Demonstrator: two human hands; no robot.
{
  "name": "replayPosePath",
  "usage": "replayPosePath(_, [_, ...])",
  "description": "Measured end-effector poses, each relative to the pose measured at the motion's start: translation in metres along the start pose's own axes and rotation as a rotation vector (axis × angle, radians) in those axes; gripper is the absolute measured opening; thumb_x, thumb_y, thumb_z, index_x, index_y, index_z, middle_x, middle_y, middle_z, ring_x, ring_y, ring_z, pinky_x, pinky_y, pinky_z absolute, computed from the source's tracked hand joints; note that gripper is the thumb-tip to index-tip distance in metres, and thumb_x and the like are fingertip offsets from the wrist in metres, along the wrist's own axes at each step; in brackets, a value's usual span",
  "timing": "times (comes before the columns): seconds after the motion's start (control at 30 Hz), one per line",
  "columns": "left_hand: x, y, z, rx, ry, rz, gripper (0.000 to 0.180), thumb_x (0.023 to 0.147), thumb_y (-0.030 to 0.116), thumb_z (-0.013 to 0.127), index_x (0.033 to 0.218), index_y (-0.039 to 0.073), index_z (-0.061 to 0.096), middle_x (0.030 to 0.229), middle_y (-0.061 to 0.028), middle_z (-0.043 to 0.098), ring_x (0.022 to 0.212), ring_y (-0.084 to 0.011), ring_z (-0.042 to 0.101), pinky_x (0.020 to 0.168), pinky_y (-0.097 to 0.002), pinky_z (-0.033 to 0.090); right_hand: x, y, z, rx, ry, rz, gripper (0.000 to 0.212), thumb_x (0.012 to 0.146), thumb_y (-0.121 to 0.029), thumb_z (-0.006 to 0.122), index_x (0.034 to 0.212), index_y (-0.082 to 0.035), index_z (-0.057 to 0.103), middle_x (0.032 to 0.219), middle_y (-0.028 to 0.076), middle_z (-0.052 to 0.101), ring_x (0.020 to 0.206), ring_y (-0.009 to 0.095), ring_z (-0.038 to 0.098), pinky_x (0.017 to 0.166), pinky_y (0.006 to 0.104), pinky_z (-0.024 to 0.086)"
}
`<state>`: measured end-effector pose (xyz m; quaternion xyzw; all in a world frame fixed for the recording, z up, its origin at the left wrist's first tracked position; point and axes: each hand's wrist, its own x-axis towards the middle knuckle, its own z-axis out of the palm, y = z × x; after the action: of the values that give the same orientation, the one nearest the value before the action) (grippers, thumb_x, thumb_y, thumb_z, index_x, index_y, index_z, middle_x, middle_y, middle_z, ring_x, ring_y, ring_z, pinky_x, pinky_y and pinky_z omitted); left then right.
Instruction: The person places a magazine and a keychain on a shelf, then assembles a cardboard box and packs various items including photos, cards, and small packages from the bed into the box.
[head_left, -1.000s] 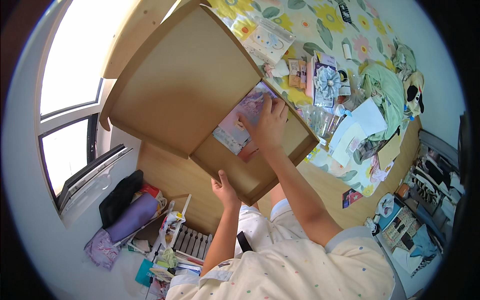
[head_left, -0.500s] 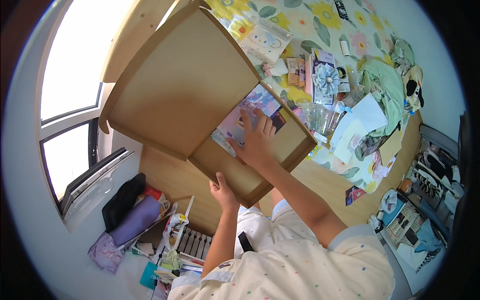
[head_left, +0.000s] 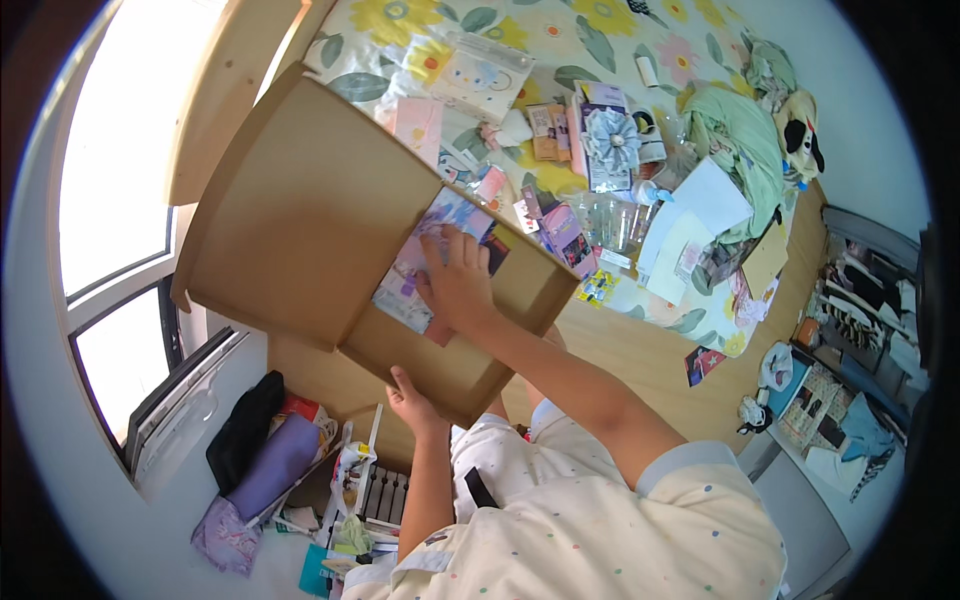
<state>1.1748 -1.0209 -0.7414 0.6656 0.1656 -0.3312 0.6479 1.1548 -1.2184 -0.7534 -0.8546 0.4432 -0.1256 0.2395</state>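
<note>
Flowered bed beyond your open box.
Left hand pinches its edge, likely steadying it; your right hand lies loosely spread over the prints.

Held open above the floor, turned diagonally: a shallow, plain brown cardboard box, with its broad lid folded back leftward. Flat inside, along the hinge side: a pastel purple-and-blue printed sheet, partly covered, with a darker printed patch at right.
</note>
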Motion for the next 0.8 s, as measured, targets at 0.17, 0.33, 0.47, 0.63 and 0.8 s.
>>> replayPosePath(0.17, [0.013,0.006,-0.018,0.032,0.030,0.019,0.042,0.097,0.041,0.061,0.115,0.004,0.053,0.102,-0.0052,0.063,0.088,-0.0164,0.063,0.075,-0.0320,0.054,-0.002,-0.004,-0.024,0.248,0.108,-0.040,0.040,0.079,-0.017,0.065,0.116,-0.004,0.058,0.116,0.018,0.053,0.106,0.034,0.051,0.088,0.0449,0.042])
replayPosePath(0.33, [0.035,0.004,-0.053,0.104,0.180,0.033,0.049,0.092,0.044,0.066,0.119,0.005,0.054,0.108,-0.0047,0.063,0.093,-0.0189,0.064,0.079,-0.0341,0.054,-0.056,0.134,-0.018,0.448,0.505,0.757,0.041,0.082,-0.026,0.074,0.104,0.000,0.052,0.101,0.014,0.052,0.089,0.026,0.057,0.073,0.0342,0.048])
replayPosePath(0.47, [0.040,0.009,-0.056,0.191,0.215,-0.010,0.061,0.091,0.052,0.064,0.127,0.004,0.051,0.122,-0.0081,0.059,0.106,-0.0238,0.061,0.089,-0.0393,0.051,-0.104,0.266,0.063,1.554,0.560,1.934,0.053,0.083,-0.040,0.074,0.114,-0.005,0.048,0.106,0.014,0.047,0.092,0.028,0.053,0.077,0.0386,0.053])
replayPosePath(0.63, [0.052,-0.002,-0.059,0.122,0.163,-0.062,0.060,0.092,0.050,0.063,0.128,0.004,0.048,0.120,-0.0069,0.057,0.106,-0.0225,0.059,0.089,-0.0378,0.050,-0.120,0.332,0.182,2.056,0.772,1.956,0.073,0.076,-0.060,0.075,0.130,-0.023,0.045,0.122,0.016,0.038,0.109,0.033,0.044,0.085,0.0427,0.053])
replayPosePath(0.8, [0.047,-0.007,-0.039,0.138,0.226,-0.074,0.066,0.092,0.053,0.061,0.131,0.004,0.044,0.125,-0.0080,0.055,0.110,-0.0242,0.058,0.093,-0.0400,0.050,-0.080,0.378,0.221,1.887,0.976,2.214,0.056,0.077,-0.058,0.074,0.114,-0.022,0.055,0.104,0.003,0.052,0.098,0.021,0.053,0.077,0.0393,0.050])
